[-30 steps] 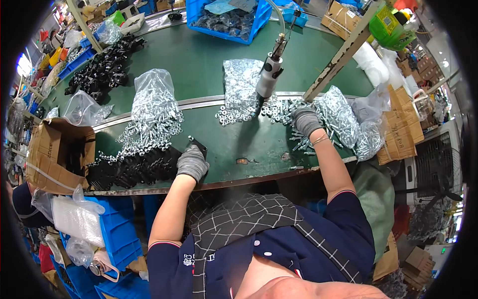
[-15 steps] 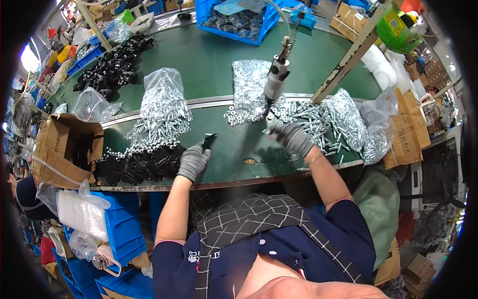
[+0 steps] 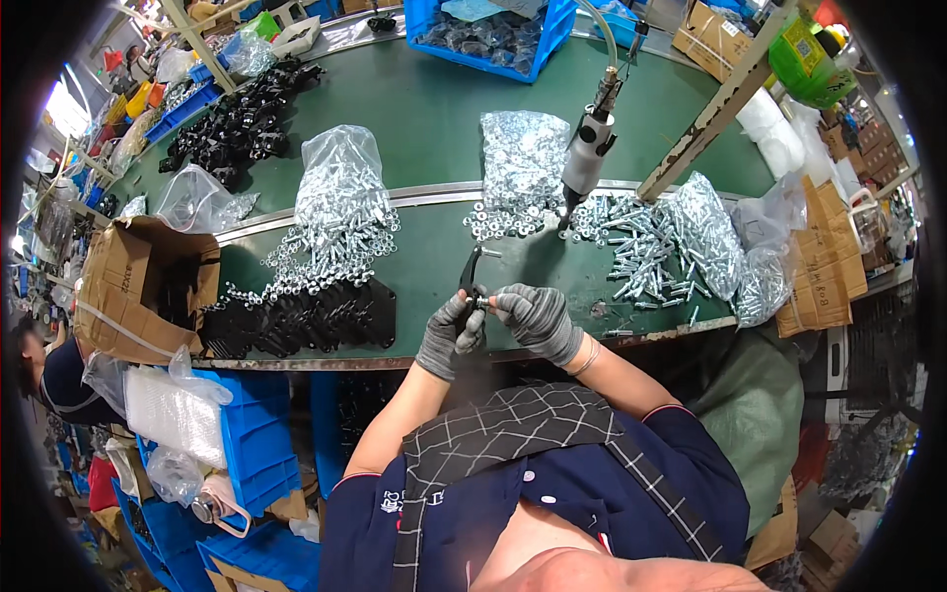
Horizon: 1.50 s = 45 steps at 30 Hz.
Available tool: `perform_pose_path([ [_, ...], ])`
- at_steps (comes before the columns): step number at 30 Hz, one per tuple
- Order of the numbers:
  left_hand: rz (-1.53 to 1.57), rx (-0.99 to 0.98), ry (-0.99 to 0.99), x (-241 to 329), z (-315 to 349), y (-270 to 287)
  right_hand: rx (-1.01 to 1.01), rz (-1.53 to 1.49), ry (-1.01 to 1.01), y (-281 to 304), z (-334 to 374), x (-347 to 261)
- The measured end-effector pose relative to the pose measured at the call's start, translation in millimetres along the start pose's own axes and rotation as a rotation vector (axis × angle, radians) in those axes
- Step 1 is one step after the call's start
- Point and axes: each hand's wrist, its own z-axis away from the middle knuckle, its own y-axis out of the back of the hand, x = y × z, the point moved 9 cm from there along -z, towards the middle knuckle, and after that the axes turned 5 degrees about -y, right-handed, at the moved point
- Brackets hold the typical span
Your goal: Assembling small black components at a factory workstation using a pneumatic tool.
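I find one black bracket (image 3: 468, 274) clamped in the left hand (image 3: 446, 337), above the green worktable (image 3: 424, 261). The right hand (image 3: 541, 321) sits beside it; its grip I cannot tell. The surrounding workshop (image 3: 873, 143) is cluttered. I count one power driver (image 3: 589, 148), one open carton (image 3: 126, 286) at left.

Left on the bench (image 3: 434, 227), a box (image 3: 123, 296) has dark writing, like cardboard (image 3: 814, 266) at the bench's right; the shirt (image 3: 582, 474) has white letters.
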Motion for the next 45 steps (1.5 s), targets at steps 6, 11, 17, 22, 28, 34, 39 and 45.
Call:
perform_pose_path([
  [6, 0.205, 0.032, -0.027, -17.8, -4.1, -6.6, 0.093, 0.106, 0.165, 20.0, 0.6, -17.3],
  [11, 0.221, -0.094, -0.051, -28.8, -15.3, -21.4, 0.092, 0.104, 0.129, 28.3, 4.2, -9.7],
  [17, -0.215, 0.214, -0.089, -16.7, -17.2, 4.1, -0.189, 0.000, 0.001, 16.5, 12.6, 52.5],
  [22, -0.624, 0.474, -0.145, 10.0, -21.0, 16.3, -0.313, 0.644, -0.907, 75.2, 49.0, 233.6],
  [28, -0.711, 0.465, -0.075, 0.2, -32.5, 22.2, -0.398, 0.766, -0.912, 76.5, 43.3, 264.4],
  [34, -0.723, 0.458, -0.067, 2.4, -31.0, 20.9, -0.383, -0.036, -0.471, -19.9, 35.7, 183.0],
  [39, -0.738, 0.540, -0.076, 4.4, -27.4, 35.7, -0.452, -0.007, -0.049, -31.2, -8.3, 64.2],
  [45, -0.707, 0.565, -0.094, 14.0, -25.0, 37.7, -0.603, 0.280, 0.277, -44.1, -17.6, 29.9],
])
